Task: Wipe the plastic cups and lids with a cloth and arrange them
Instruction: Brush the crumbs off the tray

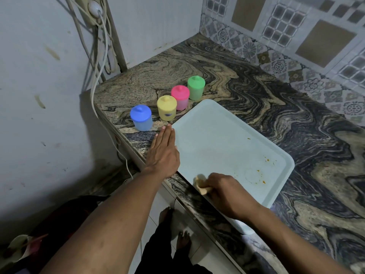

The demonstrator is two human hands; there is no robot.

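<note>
From my remote view, the counter [266,99] is swirled dark and tan stone, set in a corner; a stained white wall [39,95] stands to the left with a power strip [89,10] and hanging cables [98,62], and patterned tiles [276,62] run along the back right. A pale tray [217,135] lies on the stone, flecked with orange crumbs [263,181]. Beside its far edge four lidded cups stand in a slanting row: blue cup [140,118], yellow cup [166,108], pink cup [180,97], green cup [196,88]; a dark mark on the yellow one is too blurred to read. The left hand [164,153] lies flat, fingers straight, against the tray's left edge; the right hand [227,192] grasps a yellowish cloth [200,184] on the tray's near corner.
</note>
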